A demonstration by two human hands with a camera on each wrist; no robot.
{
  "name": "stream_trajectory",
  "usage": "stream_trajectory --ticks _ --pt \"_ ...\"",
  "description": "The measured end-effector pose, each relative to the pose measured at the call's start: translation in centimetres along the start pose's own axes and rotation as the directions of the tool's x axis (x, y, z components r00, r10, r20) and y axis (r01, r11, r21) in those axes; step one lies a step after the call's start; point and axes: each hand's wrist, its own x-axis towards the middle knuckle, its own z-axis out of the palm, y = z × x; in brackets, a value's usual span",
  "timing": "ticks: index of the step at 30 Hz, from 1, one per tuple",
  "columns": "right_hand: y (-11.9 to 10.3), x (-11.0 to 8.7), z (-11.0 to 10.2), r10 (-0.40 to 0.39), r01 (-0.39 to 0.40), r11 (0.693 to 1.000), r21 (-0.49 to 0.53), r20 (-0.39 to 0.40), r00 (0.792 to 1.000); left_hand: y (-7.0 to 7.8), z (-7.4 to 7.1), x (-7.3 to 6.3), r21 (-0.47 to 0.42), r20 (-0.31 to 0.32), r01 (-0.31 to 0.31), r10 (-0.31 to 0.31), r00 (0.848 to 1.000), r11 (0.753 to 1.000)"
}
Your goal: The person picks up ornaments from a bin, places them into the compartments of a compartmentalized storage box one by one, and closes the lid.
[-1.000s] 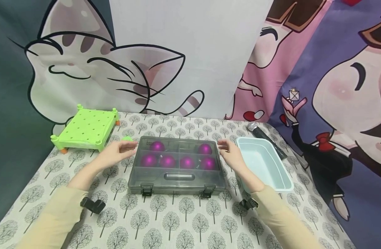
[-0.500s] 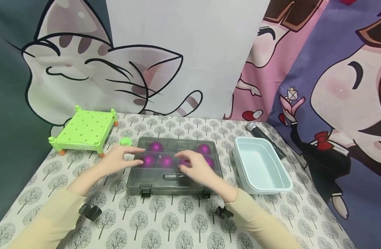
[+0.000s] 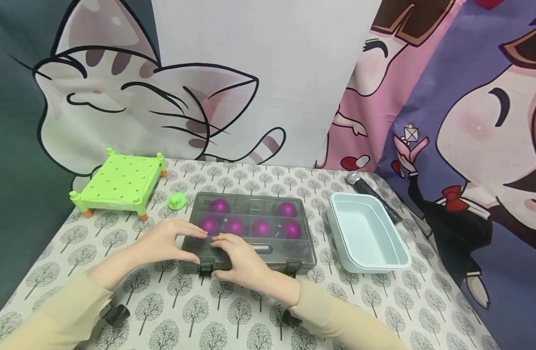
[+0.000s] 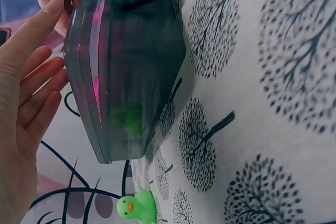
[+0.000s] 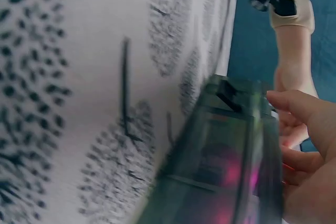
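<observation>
A smoky transparent organizer box (image 3: pixel 294 249) lies closed on the table. Inside, several glossy purple balls (image 3: pixel 261 228) sit in its divided compartments. Both hands hover close over its front left corner, around the left latch (image 3: pixel 206 268). My left hand (image 3: pixel 171 241) has its fingers loosely extended over the lid, the thumb near the latch. From the other side comes my right hand (image 3: pixel 243 262), fingers over the lid and thumb low at the front edge. The right latch (image 3: pixel 292 266) shows uncovered. In the right wrist view, the box (image 5: pixel 210 179) is blurred beside the right fingers.
A small green rubber duck (image 3: pixel 176 201) sits behind the left hand. Farther left stands a lime-green pegged platform (image 3: pixel 121 182) with orange feet. On the right are a pale blue plastic basin (image 3: pixel 405 260) and a black microphone (image 3: pixel 377 195). A printed curtain (image 3: pixel 268 73) hangs behind.
My right hand has swept left from the box's right side, across the lid, to the left latch. The left hand has come forward and toward the latch, uncovering the duck.
</observation>
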Motion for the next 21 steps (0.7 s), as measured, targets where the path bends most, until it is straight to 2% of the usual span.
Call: stream_trajectory --ticks 9,13,17,21 --pt "0.2 -0.6 0.9 0.014 -0.014 1.000 0.003 -0.032 0.999 1.4 0.9 -1.6 0.044 -0.021 -0.108 0.109 0.994 0.993" --pt "0.5 -0.7 1.2 0.011 -0.011 1.000 -0.003 -0.037 0.999 1.3 1.3 -1.9 0.027 -0.020 -0.102 0.102 0.995 0.994" --pt "0.5 -0.6 1.3 0.004 -0.005 1.000 -0.019 -0.047 0.999 1.0 1.8 -2.2 0.037 -0.044 -0.080 0.082 0.996 0.996" --pt "0.4 -0.7 1.5 -0.001 -0.001 0.999 -0.037 -0.060 0.998 0.9 2.3 -2.2 0.041 -0.063 -0.084 0.086 0.994 0.996"
